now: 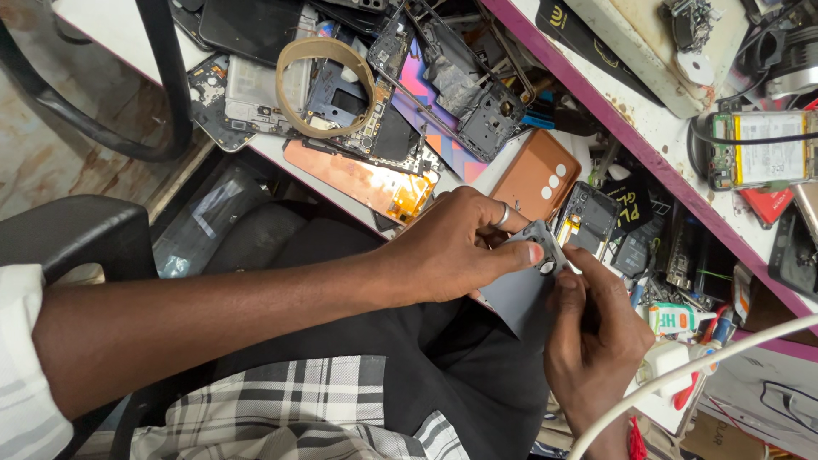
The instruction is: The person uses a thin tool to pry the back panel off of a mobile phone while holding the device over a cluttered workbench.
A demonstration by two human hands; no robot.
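Note:
Over my lap, both hands hold a thin grey phone back panel (514, 300) with a camera cutout at its top corner. My left hand (456, 247), a ring on one finger, comes in from the left and pinches the panel's upper edge, its thumb pressed beside the cutout. Rising from the lower right, my right hand (596, 341) grips the panel's right edge just under the cutout, fingertips touching the dark camera frame (544, 243).
Several opened phones, frames and back covers litter the bench, among them a brown cover (538, 175) and an opened dark phone (590, 220) close behind my hands. A tan tape ring (326, 85) lies further back. A white cable (682, 375) crosses the lower right, and a black chair arm (68, 232) is at left.

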